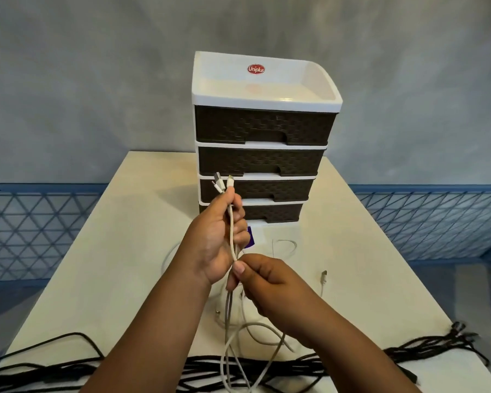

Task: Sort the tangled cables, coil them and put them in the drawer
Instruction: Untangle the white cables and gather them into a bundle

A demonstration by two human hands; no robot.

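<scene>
A grey, mottled wall (97, 66) like rough plaster fills the upper half of the view. Along its lower part runs a blue band (34, 234) patterned with a lattice of thin pale triangles, capped by a darker blue rail, showing on both sides. A cream worktop (142, 222) juts toward the wall, its surface smooth and evenly lit by soft light.

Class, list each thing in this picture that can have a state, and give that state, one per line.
Drawers: all four closed.
White cables: held upright, plug ends up, not yet coiled.
Black cables: loose on table's near edge.
Left hand: gripping white cables.
Right hand: pinching white cables lower down.
</scene>
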